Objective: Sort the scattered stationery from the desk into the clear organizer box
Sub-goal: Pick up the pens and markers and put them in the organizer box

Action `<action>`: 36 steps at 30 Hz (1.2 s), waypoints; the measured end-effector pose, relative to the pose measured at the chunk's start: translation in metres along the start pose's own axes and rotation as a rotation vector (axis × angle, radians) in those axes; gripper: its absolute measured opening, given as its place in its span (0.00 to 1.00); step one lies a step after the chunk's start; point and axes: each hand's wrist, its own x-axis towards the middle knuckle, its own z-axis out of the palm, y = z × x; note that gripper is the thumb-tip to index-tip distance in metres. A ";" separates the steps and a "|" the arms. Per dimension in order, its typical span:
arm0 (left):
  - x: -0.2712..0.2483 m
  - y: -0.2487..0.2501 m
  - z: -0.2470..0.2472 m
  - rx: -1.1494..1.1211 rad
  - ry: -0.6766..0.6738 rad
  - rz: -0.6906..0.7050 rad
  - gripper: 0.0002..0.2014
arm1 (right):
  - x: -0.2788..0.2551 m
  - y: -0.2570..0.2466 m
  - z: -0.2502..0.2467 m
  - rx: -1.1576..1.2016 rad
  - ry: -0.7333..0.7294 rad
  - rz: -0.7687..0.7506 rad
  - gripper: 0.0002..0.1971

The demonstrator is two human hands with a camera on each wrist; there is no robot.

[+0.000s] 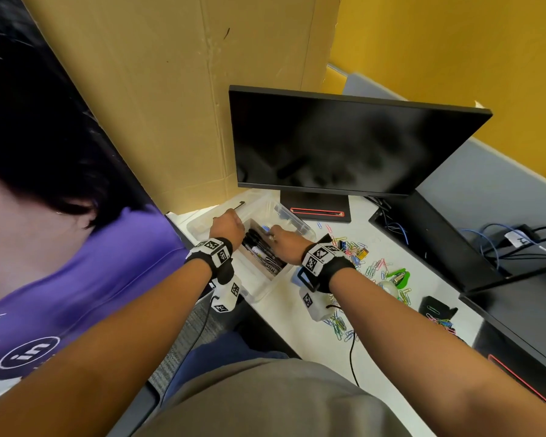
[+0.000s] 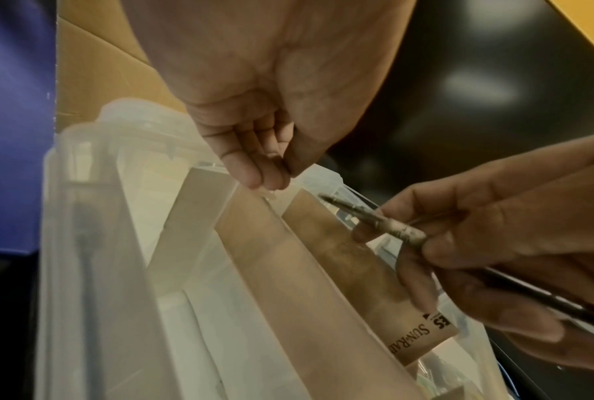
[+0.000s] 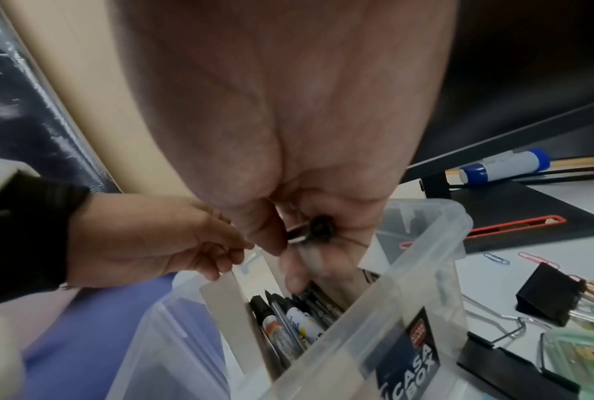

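Note:
The clear organizer box (image 1: 300, 224) stands at the desk's left edge, split by upright dividers. One compartment holds several dark pens (image 1: 262, 252), also seen in the right wrist view as pens (image 3: 289, 319). My left hand (image 1: 226, 223) pinches the top edge of a pale divider (image 3: 234, 305) between thumb and fingertips (image 2: 254, 178). My right hand (image 1: 282, 241) is inside the box over the pen compartment and grips a dark pen (image 2: 384, 223), tip pointing to the far wall. A brown card divider (image 2: 289, 270) runs beside it.
Coloured paper clips (image 1: 356, 250) lie scattered on the white desk right of the box, with a green stapler-like thing (image 1: 399, 275) and a black binder clip (image 3: 548, 293). A glue stick (image 3: 504, 167) lies by the monitor (image 1: 344, 146). Cardboard (image 1: 171, 105) stands behind.

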 end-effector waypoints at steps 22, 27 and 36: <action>-0.007 0.005 -0.004 0.150 -0.029 0.063 0.11 | 0.020 -0.023 0.030 -0.407 0.115 0.015 0.19; -0.008 0.006 -0.005 0.188 -0.042 0.068 0.12 | 0.017 -0.023 0.032 -0.550 0.123 0.004 0.11; -0.015 0.005 -0.006 0.149 -0.015 0.126 0.13 | 0.011 -0.017 0.040 -0.675 0.147 -0.046 0.11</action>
